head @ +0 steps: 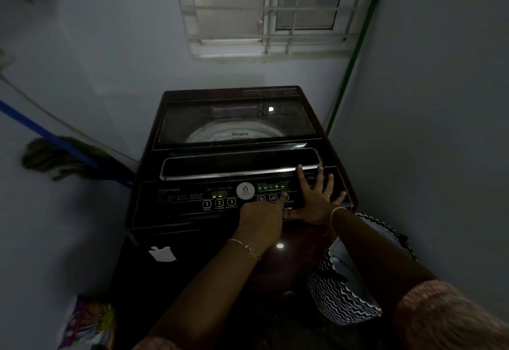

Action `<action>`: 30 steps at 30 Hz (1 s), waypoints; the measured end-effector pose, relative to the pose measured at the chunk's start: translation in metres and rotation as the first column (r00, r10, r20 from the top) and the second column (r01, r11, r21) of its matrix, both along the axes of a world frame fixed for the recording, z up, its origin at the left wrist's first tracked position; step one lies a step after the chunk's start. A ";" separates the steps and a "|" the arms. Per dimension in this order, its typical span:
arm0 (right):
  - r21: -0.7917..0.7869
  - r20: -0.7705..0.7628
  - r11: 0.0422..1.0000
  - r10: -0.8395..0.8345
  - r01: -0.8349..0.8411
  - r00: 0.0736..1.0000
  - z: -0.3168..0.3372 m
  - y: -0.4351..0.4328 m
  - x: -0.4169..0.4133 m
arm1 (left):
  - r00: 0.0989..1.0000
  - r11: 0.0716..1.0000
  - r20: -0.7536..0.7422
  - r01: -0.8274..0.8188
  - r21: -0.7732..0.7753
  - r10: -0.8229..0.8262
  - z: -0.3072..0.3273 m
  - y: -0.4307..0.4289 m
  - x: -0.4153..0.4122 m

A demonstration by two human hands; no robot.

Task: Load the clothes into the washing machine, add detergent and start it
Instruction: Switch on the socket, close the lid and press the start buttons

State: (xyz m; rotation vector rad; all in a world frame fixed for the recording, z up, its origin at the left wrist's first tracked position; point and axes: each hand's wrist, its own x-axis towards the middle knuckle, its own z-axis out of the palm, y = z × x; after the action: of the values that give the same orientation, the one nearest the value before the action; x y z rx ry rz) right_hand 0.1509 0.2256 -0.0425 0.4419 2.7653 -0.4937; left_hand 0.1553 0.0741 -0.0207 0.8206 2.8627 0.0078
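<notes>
A dark top-loading washing machine [192, 228] stands in front of me in a dim corner, its glass lid [237, 120] closed and the drum faintly visible beneath. Green lights glow on the control panel [220, 198]. My left hand [261, 216] is curled with the index finger stretched out, its tip on a button at the panel's right side. My right hand [316, 198] lies flat with fingers spread on the panel's right end, holding nothing. Clothes inside the drum cannot be made out.
A black-and-white zigzag laundry basket [344, 291] stands right of the machine. A colourful detergent bag [88, 322] lies on the floor at lower left. A broom with a blue handle [63, 154] leans on the left wall; a green pole [355, 54] stands beside the barred window [264, 10].
</notes>
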 end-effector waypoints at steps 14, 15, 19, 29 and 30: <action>-0.012 -0.009 1.000 0.008 -0.008 1.000 0.000 0.001 0.000 | 0.999 1.000 0.046 0.006 -0.018 -0.005 0.003 0.000 0.004; -0.014 -0.007 1.000 0.009 -0.009 1.000 0.000 0.001 0.000 | 0.999 1.000 0.050 0.005 -0.017 -0.004 0.004 0.000 0.004; -0.019 0.001 1.000 0.016 -0.016 1.000 0.000 0.002 0.000 | 0.998 1.000 0.056 0.002 -0.018 -0.001 0.004 -0.001 0.006; -0.011 0.005 1.000 0.019 -0.019 1.000 0.002 0.002 0.000 | 0.998 1.000 0.066 -0.002 -0.030 0.004 0.004 -0.003 0.008; -0.011 0.005 1.000 0.020 -0.020 1.000 0.002 0.002 0.000 | 0.998 1.000 0.065 -0.003 -0.030 0.005 0.004 -0.003 0.008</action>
State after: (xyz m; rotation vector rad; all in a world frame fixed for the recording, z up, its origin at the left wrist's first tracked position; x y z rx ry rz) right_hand 0.1511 0.2272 -0.0402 0.4125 2.7584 -0.5021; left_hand 0.1637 0.0710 -0.0163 0.7945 2.7968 -0.0081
